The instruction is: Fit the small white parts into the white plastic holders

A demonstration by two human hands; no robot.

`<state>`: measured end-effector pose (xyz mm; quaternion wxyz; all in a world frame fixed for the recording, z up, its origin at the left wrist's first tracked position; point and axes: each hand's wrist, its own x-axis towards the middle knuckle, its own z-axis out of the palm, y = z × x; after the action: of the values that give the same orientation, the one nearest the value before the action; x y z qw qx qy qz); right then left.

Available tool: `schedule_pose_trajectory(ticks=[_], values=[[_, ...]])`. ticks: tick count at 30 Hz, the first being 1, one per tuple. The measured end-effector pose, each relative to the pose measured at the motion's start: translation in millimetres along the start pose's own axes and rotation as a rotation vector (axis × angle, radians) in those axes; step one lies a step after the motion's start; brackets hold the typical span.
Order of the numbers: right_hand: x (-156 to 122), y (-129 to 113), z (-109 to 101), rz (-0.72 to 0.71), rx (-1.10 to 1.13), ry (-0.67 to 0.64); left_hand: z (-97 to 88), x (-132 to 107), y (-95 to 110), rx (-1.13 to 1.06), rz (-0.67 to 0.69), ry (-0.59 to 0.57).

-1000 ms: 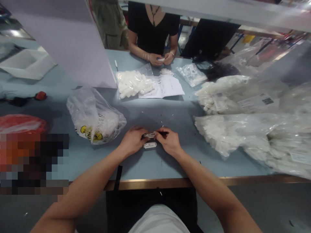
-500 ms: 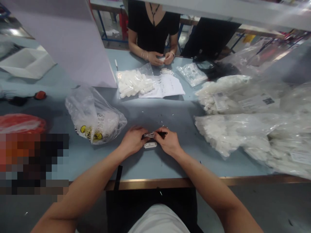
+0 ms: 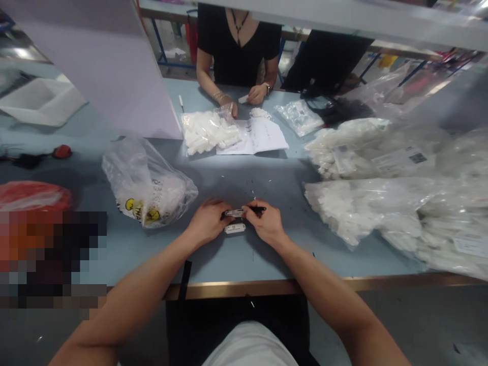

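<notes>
**Both hands close on a small white connector at the middle of the blue table**

At the far left a white tray sits at the back. A black cable with a red plug lies nearer, and a red bag lies nearer again, above a blurred patch. Right of these, a clear plastic bag with yellow printing slumps on the blue table, just to the left of the left hand.

The left hand is curled nearly closed, its fingertips pinching the left end of the white connector, which is held level just above the table. A second white connector lies flat on the table directly below it, between the two wrists. The right hand is curled as tightly. Its fingers meet the right end of the held connector and grip a slim black tool, which lies level and juts out past the fingers to the right.

Beyond the hands, a bag of white parts lies beside a printed paper sheet. A person in a black top faces across the table, with one hand on that bag and the other hand holding a small white piece.

Heaped clear bags of white parts crowd the right side of the table, well apart from the right hand
</notes>
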<state>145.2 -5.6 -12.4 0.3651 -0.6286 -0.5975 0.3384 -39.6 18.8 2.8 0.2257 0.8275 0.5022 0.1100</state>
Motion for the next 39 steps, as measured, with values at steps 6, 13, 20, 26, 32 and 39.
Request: schedule_pose_trajectory(ticks=[6, 13, 20, 26, 32, 39], values=[[0.5, -1.1, -0.2, -0.006, -0.015, -0.009, -1.2, 0.2, 1.6, -0.003, -0.018, -0.001], [0.2, -1.8, -1.0, -0.004, -0.026, -0.013, 0.1, -0.4, 0.3, -0.017, -0.006, 0.011], [0.3, -6.1, -1.6, -0.016, -0.072, -0.027, 0.4, -0.2, -1.0, 0.018, -0.001, 0.011], [-0.2, -9.1, -1.4, -0.03, -0.091, -0.023, 0.8, 0.4, -1.7, 0.049, 0.018, 0.011], [-0.4, -8.6, -0.1, -0.051, -0.114, 0.0, 1.3, -0.1, -2.5, 0.058, 0.034, 0.013], [-0.3, -6.2, 2.8, -0.095, -0.166, 0.011, -0.1, 0.3, -0.3, 0.067, 0.018, 0.004]])
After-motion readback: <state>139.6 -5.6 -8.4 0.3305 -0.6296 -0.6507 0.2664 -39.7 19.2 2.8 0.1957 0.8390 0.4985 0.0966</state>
